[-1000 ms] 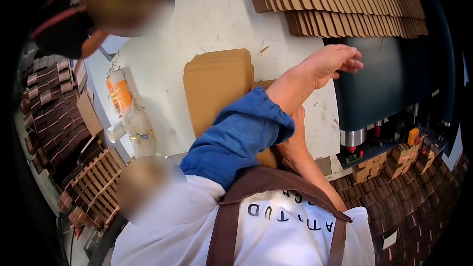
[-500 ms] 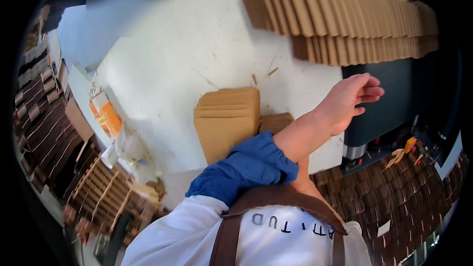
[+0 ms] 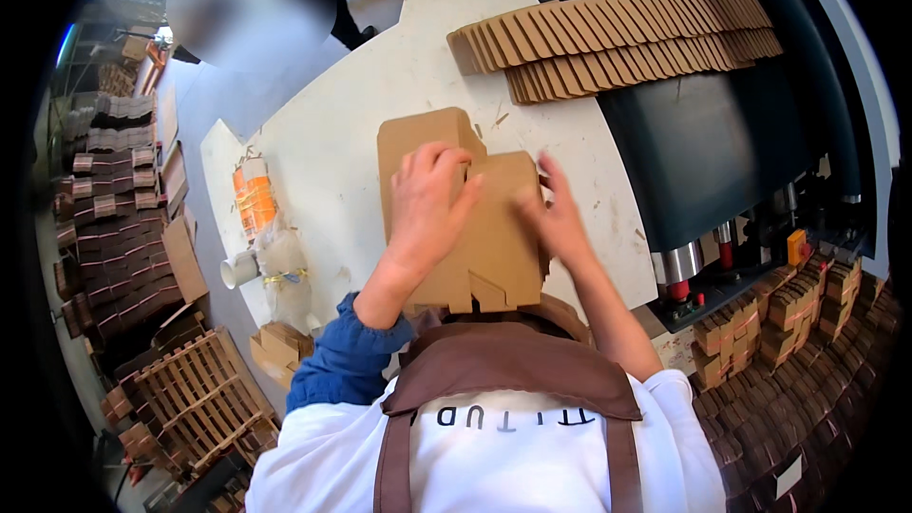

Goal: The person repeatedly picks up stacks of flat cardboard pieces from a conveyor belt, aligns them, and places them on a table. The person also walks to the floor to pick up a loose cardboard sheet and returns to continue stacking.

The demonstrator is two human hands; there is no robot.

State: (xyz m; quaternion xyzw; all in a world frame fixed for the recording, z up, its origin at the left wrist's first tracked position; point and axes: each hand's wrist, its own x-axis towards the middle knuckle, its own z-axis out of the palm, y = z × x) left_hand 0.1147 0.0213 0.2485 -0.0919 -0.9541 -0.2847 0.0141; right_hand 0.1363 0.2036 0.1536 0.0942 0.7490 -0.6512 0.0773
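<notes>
Big white flat tabletop (image 3: pixel 332 133) in front of you. Dark green smooth belt (image 3: pixel 703 142) along its right side. Long leaning row of flat brown cardboard pieces (image 3: pixel 617 43) lies across both. Flat brown cardboard pile (image 3: pixel 499 237) close to your belly, between your two hands. Second brown cardboard pile (image 3: pixel 423 123) shows past it, to left. Your bare left hand (image 3: pixel 427 204): fingers bent over cardboard, cannot tell if gripping. Your bare right hand (image 3: pixel 559 218): blurry, fingers apart, by near pile's right edge.
</notes>
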